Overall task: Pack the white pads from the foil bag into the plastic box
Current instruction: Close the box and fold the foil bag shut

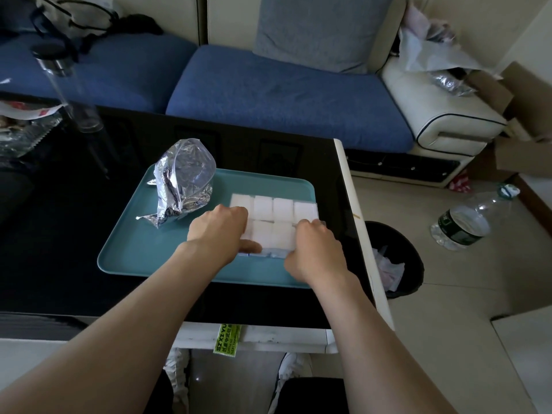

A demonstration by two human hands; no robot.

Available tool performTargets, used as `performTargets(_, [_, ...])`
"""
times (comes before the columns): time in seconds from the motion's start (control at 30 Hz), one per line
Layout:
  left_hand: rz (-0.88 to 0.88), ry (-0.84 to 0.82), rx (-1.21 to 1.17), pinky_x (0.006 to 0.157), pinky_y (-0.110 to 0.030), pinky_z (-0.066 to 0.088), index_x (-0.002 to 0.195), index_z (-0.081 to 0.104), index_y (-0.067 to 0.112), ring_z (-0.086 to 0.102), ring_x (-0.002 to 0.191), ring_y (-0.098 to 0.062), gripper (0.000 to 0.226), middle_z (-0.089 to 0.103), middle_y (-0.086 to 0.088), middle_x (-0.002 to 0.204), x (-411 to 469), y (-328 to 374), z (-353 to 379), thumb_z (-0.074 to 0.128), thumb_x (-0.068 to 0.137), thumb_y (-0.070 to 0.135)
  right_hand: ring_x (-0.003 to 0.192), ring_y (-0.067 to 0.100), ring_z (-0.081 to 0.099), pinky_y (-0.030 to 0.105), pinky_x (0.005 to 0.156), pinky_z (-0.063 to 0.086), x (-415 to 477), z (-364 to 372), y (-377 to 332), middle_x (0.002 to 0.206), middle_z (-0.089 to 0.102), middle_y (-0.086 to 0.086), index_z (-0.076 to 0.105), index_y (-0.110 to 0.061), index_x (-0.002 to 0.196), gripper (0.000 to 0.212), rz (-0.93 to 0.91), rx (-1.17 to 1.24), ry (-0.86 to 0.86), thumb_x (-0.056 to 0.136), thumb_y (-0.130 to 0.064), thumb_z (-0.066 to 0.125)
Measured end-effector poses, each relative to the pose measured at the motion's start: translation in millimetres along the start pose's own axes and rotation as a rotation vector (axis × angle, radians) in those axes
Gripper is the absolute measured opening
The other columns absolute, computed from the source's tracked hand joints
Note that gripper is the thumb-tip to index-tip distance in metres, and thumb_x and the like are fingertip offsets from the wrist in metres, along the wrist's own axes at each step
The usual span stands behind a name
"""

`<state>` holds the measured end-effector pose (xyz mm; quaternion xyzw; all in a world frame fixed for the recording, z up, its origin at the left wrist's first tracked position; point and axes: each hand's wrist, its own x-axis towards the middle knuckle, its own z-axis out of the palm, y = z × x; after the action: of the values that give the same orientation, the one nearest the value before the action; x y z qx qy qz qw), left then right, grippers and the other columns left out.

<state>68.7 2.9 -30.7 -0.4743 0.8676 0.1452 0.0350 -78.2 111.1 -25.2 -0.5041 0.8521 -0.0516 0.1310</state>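
tray (134, 252): plain teal
white pads (282, 209): white, in a grid of squares
plastic box (273, 253): clear, bluish at the near wall
foil bag (185, 177): crinkled silver, clear front
bench (59, 234): glossy black top, white edge
sofa (283, 97): blue seat cushions, cream arm with dark piping
pillow (322, 28): grey-blue
bin (415, 264): black
bottle (457, 231): clear, dark green label
sticker (227, 339): yellow-green with black print

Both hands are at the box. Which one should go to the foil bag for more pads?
Left, probably. The left hand is at the left end of the box, beside the foil bag; the right hand is at the far end and would have to cross over the pads.
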Motion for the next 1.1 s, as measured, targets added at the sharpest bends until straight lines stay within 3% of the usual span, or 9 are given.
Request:
performTargets(0.13, [0.070, 0.094, -0.084, 0.103, -0.047, 0.047, 0.121, 0.066, 0.031, 0.054, 0.122, -0.032, 0.034, 0.064, -0.007, 0.114, 4.5, -16.3, -2.3, 0.068, 0.089, 0.045, 0.099, 0.036, 0.061, 0.043, 0.087, 0.048, 1.2, -1.1, -9.1, 0.099, 0.064, 0.012, 0.045, -0.013, 0.074, 0.023, 0.081, 0.025, 0.068, 0.090, -0.018, 0.061])
performTargets(0.3, [-0.195, 0.566, -0.053, 0.090, -0.050, 0.042, 0.121, 0.061, 0.018, 0.040, 0.115, -0.042, 0.047, 0.039, -0.018, 0.136, 7.0, -31.3, -15.1, 0.070, 0.076, 0.007, 0.106, 0.035, 0.054, 0.048, 0.101, 0.044, 4.9, -1.1, -18.0, 0.102, 0.060, 0.009, 0.047, -0.015, 0.075, 0.023, 0.129, -0.044, 0.154, 0.094, -0.023, 0.058])
performTargets(0.43, [-0.394, 0.374, -0.030, 0.091, -0.054, 0.047, 0.127, 0.052, 0.014, 0.039, 0.121, -0.049, 0.053, 0.015, -0.020, 0.153, 8.8, -50.8, -6.8, 0.080, 0.082, 0.014, 0.103, 0.034, 0.052, 0.048, 0.099, 0.044, 9.4, -0.7, -26.4, 0.095, 0.051, 0.006, 0.049, -0.015, 0.076, 0.020, 0.091, -0.014, 0.137, 0.094, -0.023, 0.056])
performTargets(0.63, [-0.381, 0.355, -0.111, 0.073, -0.044, 0.043, 0.111, 0.058, 0.005, 0.052, 0.103, -0.041, 0.027, 0.034, -0.019, 0.136, 5.7, -46.5, -11.4, 0.066, 0.087, -0.003, 0.110, 0.031, 0.060, 0.045, 0.097, 0.046, 14.9, 2.7, -41.0, 0.111, 0.070, 0.005, 0.074, -0.016, 0.112, 0.026, -0.045, 0.093, 0.206, 0.094, -0.022, 0.055])
performTargets(0.77, [-0.243, 0.587, -0.344, 0.069, -0.042, 0.033, 0.110, 0.053, 0.003, 0.042, 0.075, -0.035, 0.012, 0.041, -0.024, 0.136, 6.6, -37.0, -16.1, 0.054, 0.098, 0.006, 0.106, 0.020, 0.069, 0.031, 0.089, 0.055, 21.0, 6.3, -47.3, 0.115, 0.075, 0.002, 0.073, -0.015, 0.126, 0.029, -0.130, 0.464, 0.235, 0.104, -0.024, 0.055])
performTargets(0.83, [-0.164, 0.730, -0.470, 0.073, -0.037, 0.031, 0.103, 0.052, 0.004, 0.040, 0.079, -0.032, 0.006, 0.046, -0.022, 0.131, 5.0, -29.8, -20.6, 0.051, 0.100, 0.009, 0.099, 0.010, 0.069, 0.020, 0.078, 0.051, 23.2, 6.9, -50.8, 0.107, 0.076, -0.004, 0.074, -0.018, 0.117, 0.025, -0.130, 0.675, 0.219, 0.107, -0.030, 0.054])
performTargets(0.9, [-0.168, 0.785, -0.622, 0.076, -0.031, 0.030, 0.094, 0.050, 0.005, 0.043, 0.086, -0.028, 0.009, 0.054, -0.016, 0.118, 7.2, -24.6, -23.5, 0.053, 0.099, 0.012, 0.094, 0.009, 0.070, 0.027, 0.080, 0.054, 25.9, 6.6, -53.6, 0.099, 0.073, -0.009, 0.071, -0.026, 0.104, 0.025, -0.071, 0.853, 0.189, 0.106, -0.040, 0.051])
performTargets(1.0, [-0.198, 0.660, -0.963, 0.077, -0.043, 0.052, 0.092, 0.058, 0.007, 0.065, 0.089, -0.032, 0.015, 0.070, -0.010, 0.096, 13.1, -20.1, -24.2, 0.056, 0.094, 0.022, 0.092, 0.018, 0.077, 0.042, 0.090, 0.063, 28.9, 3.5, -55.0, 0.109, 0.073, -0.003, 0.067, -0.031, 0.112, 0.025, 0.067, 1.226, 0.033, 0.106, -0.050, 0.051])
performTargets(1.1, [-0.090, 0.429, -1.396, 0.084, -0.045, 0.064, 0.103, 0.068, 0.007, 0.077, 0.093, -0.029, 0.013, 0.078, -0.011, 0.099, 13.5, -12.3, -23.0, 0.057, 0.097, 0.011, 0.091, 0.031, 0.079, 0.041, 0.078, 0.066, 28.4, -5.0, -53.6, 0.114, 0.076, 0.014, 0.068, -0.015, 0.127, 0.036, 0.124, 1.526, -0.102, 0.107, -0.044, 0.057])
